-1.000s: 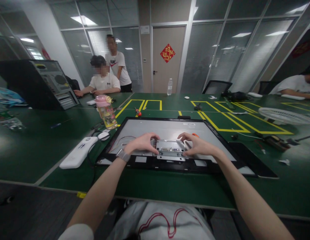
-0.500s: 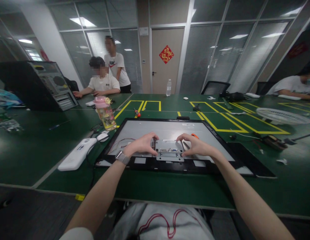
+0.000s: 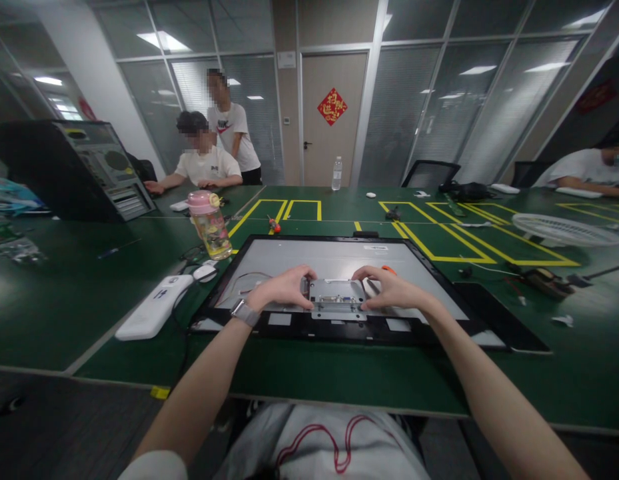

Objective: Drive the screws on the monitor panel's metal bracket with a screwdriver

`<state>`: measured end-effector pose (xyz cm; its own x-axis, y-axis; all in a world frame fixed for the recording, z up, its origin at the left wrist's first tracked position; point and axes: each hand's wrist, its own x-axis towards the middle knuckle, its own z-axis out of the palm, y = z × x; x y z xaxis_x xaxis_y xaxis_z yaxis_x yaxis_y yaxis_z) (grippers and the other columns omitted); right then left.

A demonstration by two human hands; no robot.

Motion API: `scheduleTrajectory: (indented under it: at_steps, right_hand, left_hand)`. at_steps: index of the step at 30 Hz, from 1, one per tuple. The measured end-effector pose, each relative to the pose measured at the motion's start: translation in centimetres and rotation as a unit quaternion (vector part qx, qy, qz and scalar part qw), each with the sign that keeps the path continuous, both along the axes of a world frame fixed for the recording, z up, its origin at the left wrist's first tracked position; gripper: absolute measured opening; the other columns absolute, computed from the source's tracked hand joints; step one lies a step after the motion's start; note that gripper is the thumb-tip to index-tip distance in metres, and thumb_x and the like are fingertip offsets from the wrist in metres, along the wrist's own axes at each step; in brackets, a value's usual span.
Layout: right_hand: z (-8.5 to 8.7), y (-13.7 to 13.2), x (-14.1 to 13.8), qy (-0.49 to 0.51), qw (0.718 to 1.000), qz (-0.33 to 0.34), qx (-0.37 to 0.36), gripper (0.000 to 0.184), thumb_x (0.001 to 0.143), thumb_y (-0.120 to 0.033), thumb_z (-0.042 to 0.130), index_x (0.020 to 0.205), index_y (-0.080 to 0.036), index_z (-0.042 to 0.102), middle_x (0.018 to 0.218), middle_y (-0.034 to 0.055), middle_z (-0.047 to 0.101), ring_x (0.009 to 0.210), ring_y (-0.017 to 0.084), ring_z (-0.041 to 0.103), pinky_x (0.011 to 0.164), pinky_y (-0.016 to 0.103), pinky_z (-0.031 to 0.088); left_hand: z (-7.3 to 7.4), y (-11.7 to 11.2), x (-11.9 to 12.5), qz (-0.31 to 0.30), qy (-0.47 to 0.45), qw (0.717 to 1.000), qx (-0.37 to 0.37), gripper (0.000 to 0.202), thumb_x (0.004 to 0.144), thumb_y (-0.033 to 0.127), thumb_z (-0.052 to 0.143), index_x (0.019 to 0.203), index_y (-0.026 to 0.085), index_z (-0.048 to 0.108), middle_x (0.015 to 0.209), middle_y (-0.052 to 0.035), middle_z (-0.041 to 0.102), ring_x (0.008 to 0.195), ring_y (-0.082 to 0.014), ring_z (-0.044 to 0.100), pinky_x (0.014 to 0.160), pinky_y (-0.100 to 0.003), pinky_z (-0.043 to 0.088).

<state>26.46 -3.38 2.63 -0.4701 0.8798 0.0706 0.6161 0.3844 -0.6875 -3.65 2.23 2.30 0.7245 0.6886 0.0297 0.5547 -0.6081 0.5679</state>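
Note:
A flat display panel (image 3: 314, 257) with a black frame and grey back lies on the green table in front of me. Over its near middle is a silver metal bracket (image 3: 334, 291) with a row of connector ports. My left hand (image 3: 286, 288), with a watch on the wrist, grips the bracket's left edge between thumb and fingers. On the opposite edge, the thumb and fingers of my right hand (image 3: 386, 288) hold it the same way. Something with an orange end (image 3: 389, 269) shows partly behind my right hand. Thin wires (image 3: 244, 279) run across the panel's left side.
Left of the panel are a white power strip (image 3: 155, 308) and a pink-lidded bottle (image 3: 209, 225). A black computer case (image 3: 74, 170) stands farther left. A dark slab (image 3: 499, 319) lies against the panel's right side, with tools beyond. People are across the table.
Both hands keep their hold on the bracket, which stays in almost the same spot. The view has shifted very slightly.

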Motion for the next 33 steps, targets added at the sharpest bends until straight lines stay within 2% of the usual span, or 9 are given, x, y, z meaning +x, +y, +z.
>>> scheduleTrajectory:
  at_steps: [6,11,14,16,18,21,25,33]
  right_hand:
    - [0.0,-0.2,-0.2,-0.017,1.000,-0.014,-0.005,0.052,0.064,-0.031,0.080,0.111,-0.023,0.060,0.121,0.0063,0.063,0.117,0.029,0.057,0.103,0.043,0.044]
    - [0.1,-0.3,-0.3,-0.043,0.999,-0.021,-0.016,0.056,0.064,-0.031,0.080,0.116,-0.023,0.062,0.123,0.0079,0.064,0.117,0.029,0.059,0.103,0.044,0.045]
    - [0.0,-0.2,-0.1,-0.007,0.999,-0.040,0.007,0.058,0.069,-0.041,0.079,0.121,-0.023,0.062,0.126,0.0096,0.064,0.119,0.030,0.059,0.104,0.047,0.046]
    - [0.1,-0.1,0.4,0.043,0.994,-0.081,0.056,0.049,0.077,-0.046,0.071,0.119,-0.022,0.063,0.124,0.0111,0.065,0.114,0.029,0.062,0.100,0.047,0.049]
    - [0.4,0.1,1.0,0.070,0.982,-0.138,0.106,0.038,0.084,-0.046,0.063,0.113,-0.020,0.066,0.115,0.0121,0.068,0.104,0.027,0.066,0.093,0.046,0.054]
    - [0.8,0.4,2.1,0.043,0.963,-0.214,0.159,0.026,0.087,-0.037,0.059,0.103,-0.019,0.069,0.100,0.0124,0.071,0.091,0.026,0.068,0.085,0.044,0.057]
    - [1.1,0.5,3.1,-0.011,0.948,-0.249,0.199,0.024,0.087,-0.031,0.058,0.100,-0.015,0.071,0.096,0.0148,0.071,0.085,0.027,0.069,0.080,0.043,0.058]
    - [0.9,0.2,2.8,-0.155,0.949,-0.245,0.126,0.021,0.087,-0.029,0.058,0.097,-0.017,0.073,0.091,0.0120,0.076,0.084,0.026,0.072,0.076,0.035,0.054]
  left_hand:
    - [0.1,-0.1,0.0,0.014,0.005,1.000,0.013,0.066,0.060,0.040,0.085,0.117,0.018,0.060,0.120,-0.0090,0.061,0.110,-0.0281,0.058,0.096,-0.038,0.045]
    - [1.0,-0.9,0.3,0.003,-0.007,1.000,0.005,0.063,0.062,0.034,0.085,0.117,0.018,0.061,0.119,-0.0078,0.061,0.110,-0.0269,0.058,0.097,-0.037,0.045]
    - [1.7,-1.7,0.6,-0.024,-0.056,0.998,0.020,0.039,0.068,0.028,0.082,0.102,0.020,0.066,0.117,-0.0046,0.061,0.107,-0.0232,0.059,0.096,-0.034,0.045]
    - [1.8,-2.4,0.9,-0.050,-0.081,0.995,0.027,0.013,0.074,0.024,0.078,0.082,0.019,0.069,0.116,-0.0041,0.061,0.107,-0.0206,0.060,0.098,-0.033,0.044]
    - [1.6,-3.1,1.0,-0.057,-0.074,0.995,0.041,0.006,0.077,0.023,0.076,0.076,0.019,0.071,0.109,-0.0038,0.063,0.102,-0.0194,0.062,0.096,-0.032,0.045]
    - [0.8,-3.9,1.0,-0.040,-0.048,0.995,0.074,0.005,0.080,0.022,0.074,0.075,0.020,0.073,0.108,-0.0034,0.065,0.096,-0.0185,0.063,0.091,-0.032,0.048]
    - [0.3,-4.4,1.0,-0.035,-0.036,0.994,0.094,0.007,0.083,0.020,0.072,0.077,0.020,0.075,0.111,-0.0037,0.065,0.097,-0.0188,0.064,0.091,-0.032,0.048]
    - [1.3,-5.4,1.2,-0.045,0.061,0.981,0.177,0.016,0.091,0.021,0.063,0.084,0.021,0.077,0.119,-0.0050,0.065,0.101,-0.0217,0.064,0.091,-0.033,0.048]
